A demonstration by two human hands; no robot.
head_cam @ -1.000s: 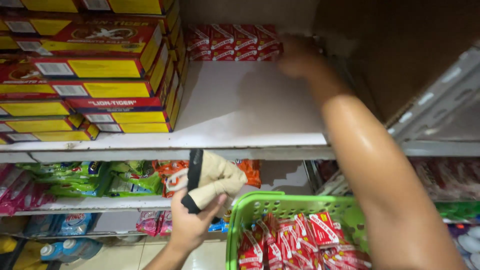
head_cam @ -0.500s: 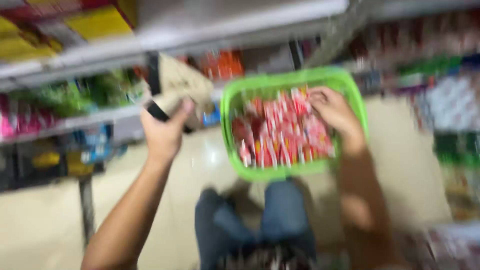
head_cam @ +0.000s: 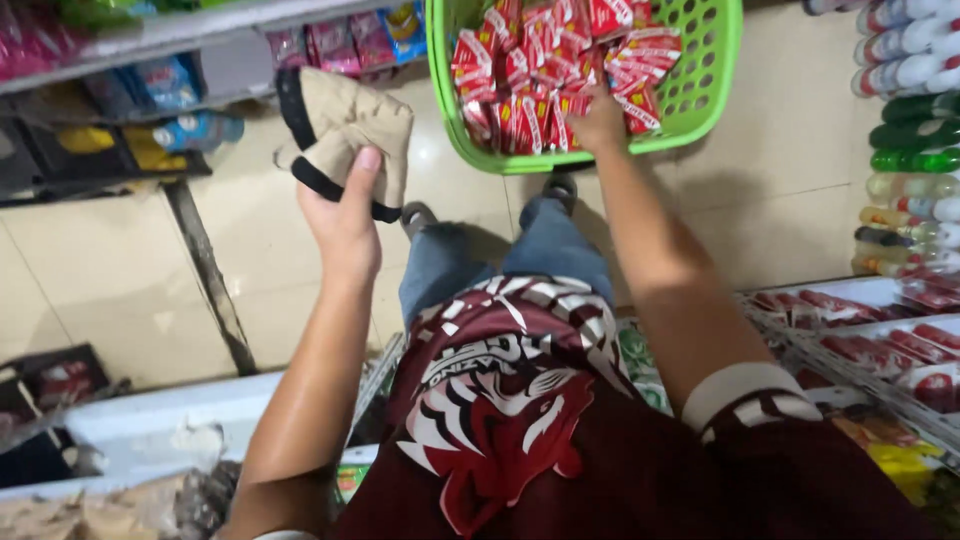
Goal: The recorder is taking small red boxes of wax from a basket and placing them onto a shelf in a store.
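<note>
With the right hand (head_cam: 600, 125) closed around red sachets (head_cam: 545, 70) inside the green basket (head_cam: 715, 90) and the left hand (head_cam: 345, 215) clamped on a folded beige cloth (head_cam: 345, 125), a loose grip likely spills sachets onto the tiled floor (head_cam: 780, 200).

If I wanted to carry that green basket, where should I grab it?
Probably the green basket's rim, from above at a bare side. It is open-topped, and the slotted wall gives fingers purchase. The red packets fill the middle, where the right hand already reaches.
</note>
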